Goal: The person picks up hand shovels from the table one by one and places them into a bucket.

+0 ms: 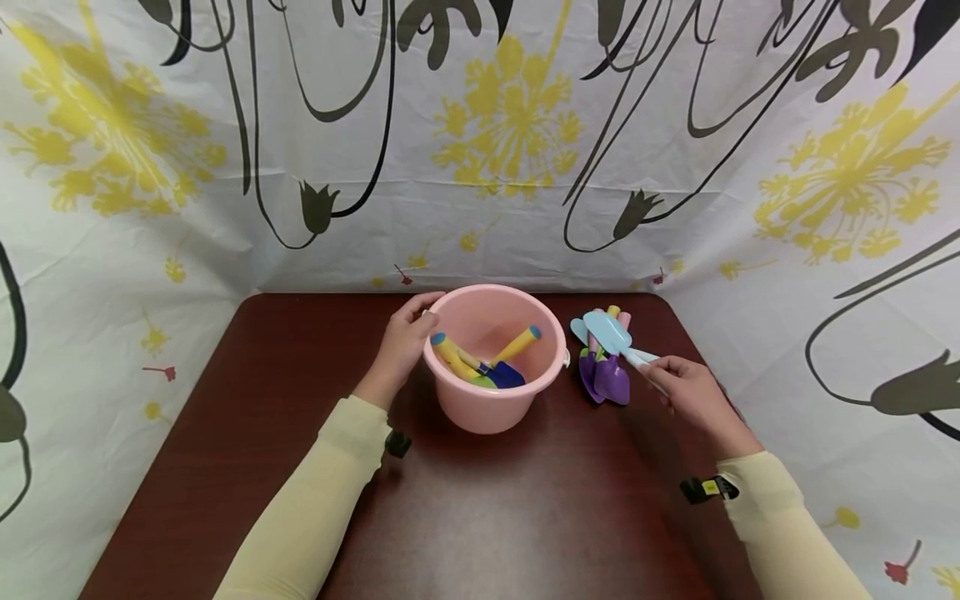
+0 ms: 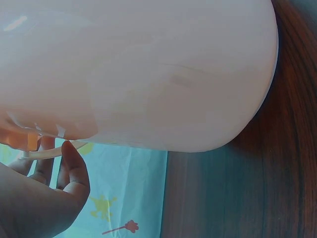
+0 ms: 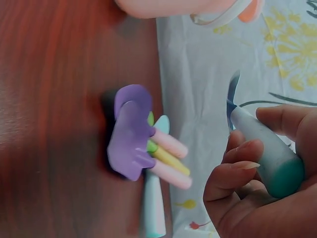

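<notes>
Bucket [image 1: 486,410] on brown table [image 1: 487,533] — flowered cloth [image 1: 450,237].

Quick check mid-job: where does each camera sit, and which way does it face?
Head: worn on the head, facing forward and down at the pink bucket; the left hand, right hand and both sleeves show.
Left wrist: on the left wrist, facing the bucket's outer wall; part of the left hand shows, lower left.
Right wrist: on the right wrist, facing the purple shovels and the held light-blue shovel; the right hand shows, lower right.
Shared: head and right wrist both show the purple shovels.
</notes>
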{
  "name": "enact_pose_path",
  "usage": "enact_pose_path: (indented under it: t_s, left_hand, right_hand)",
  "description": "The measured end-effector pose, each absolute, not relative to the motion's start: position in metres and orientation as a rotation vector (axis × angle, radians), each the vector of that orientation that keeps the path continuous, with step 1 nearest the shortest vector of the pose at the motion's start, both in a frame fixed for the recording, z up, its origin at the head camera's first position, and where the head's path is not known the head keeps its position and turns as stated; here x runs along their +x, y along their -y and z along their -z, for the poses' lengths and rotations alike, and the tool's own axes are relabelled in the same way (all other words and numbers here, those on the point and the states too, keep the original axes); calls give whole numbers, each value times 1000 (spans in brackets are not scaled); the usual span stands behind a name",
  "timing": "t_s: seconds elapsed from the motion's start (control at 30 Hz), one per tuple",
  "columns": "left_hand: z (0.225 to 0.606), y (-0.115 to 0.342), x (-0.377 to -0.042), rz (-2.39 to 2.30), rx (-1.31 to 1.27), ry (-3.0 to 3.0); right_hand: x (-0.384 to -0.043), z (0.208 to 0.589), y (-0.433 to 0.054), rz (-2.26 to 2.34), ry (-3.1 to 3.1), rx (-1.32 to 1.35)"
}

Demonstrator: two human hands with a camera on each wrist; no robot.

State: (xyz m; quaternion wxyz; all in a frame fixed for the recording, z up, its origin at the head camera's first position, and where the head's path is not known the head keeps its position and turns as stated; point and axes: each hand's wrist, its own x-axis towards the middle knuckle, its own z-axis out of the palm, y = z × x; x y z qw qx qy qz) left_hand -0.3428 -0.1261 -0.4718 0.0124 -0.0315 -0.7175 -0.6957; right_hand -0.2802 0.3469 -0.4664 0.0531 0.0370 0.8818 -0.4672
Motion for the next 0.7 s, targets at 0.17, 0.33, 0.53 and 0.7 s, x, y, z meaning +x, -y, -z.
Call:
enact_pose_path:
  t_s: [0.17,0.33,0.53,0.7]
  left_hand:
    - [471,126,-342,2176,-95,2233]
    - [471,126,-342,2188,-94,2235]
    - [471,126,-342,2176,-90,2236]
    - [471,126,-342,2178,-96,2227]
  right_hand:
    - [-281,453,-342,1393,-2724,39]
    - [-285,444,-338,1414,-2700,5]
    - [-288,432,-332,1424,-2685,-62]
    - [-290,422,-323,1418,-2690,-84]
